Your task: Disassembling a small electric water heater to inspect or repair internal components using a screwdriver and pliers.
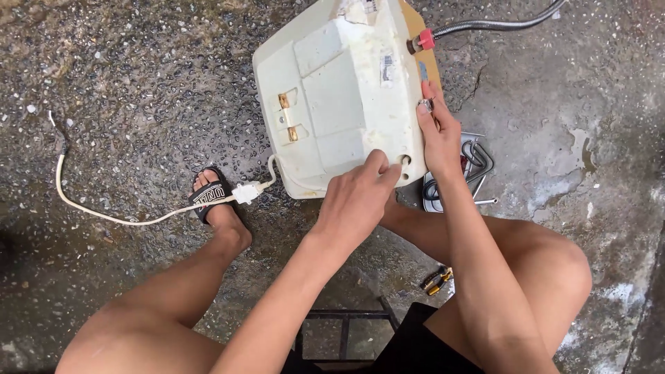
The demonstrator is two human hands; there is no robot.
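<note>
A white plastic casing lies on the wet concrete floor. The left hand presses fingertips at the casing's near edge by a small hole; the right hand grips its right side. A white cord trails left of the casing, past a sandalled foot. A metal hose joins the casing's far right corner.

floor: wet speckled concrete | cracked patch right | daylight | black metal stool

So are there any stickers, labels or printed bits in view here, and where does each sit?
Small label: on the white casing, upper right, near the hose end; pale rectangle with dark bars.
Torn sticker: casing's top edge; whitish, ragged, partly peeled.
Sandal strap: on the foot left of the casing; black band with white print.
No screens or signs.
</note>
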